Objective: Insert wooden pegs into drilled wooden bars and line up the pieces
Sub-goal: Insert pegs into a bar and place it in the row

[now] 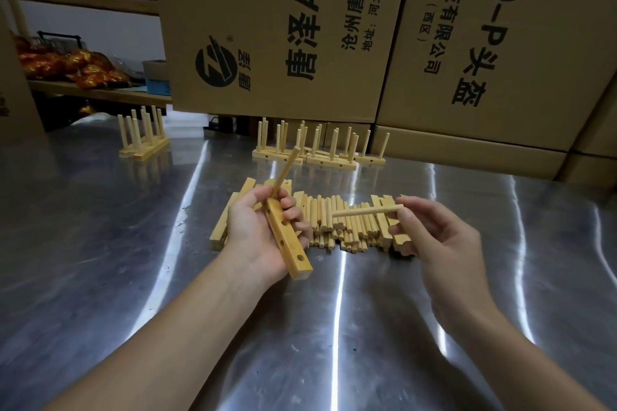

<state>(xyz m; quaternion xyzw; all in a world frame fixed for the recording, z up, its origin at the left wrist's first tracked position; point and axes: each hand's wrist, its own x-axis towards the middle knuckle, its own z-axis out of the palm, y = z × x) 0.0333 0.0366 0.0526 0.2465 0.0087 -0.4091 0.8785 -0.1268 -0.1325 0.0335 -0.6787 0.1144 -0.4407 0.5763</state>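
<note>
Two hands work above a steel table point(133, 260). The left hand point(258, 233) grips a drilled bar point(289, 248), with one peg point(284, 172) standing in its far hole. A heap of loose pegs point(325, 220) lies just behind both hands. The right hand point(440, 240) pinches a second peg point(367, 211) held level, its tip near the bar but not touching it.

We see two bare hands: the left hand point(253, 230) and the right hand point(447, 243). Each joins a forearm, left forearm point(173, 337) and right forearm point(514, 360), bare to the lower frame edge. The fingers are slender.
</note>
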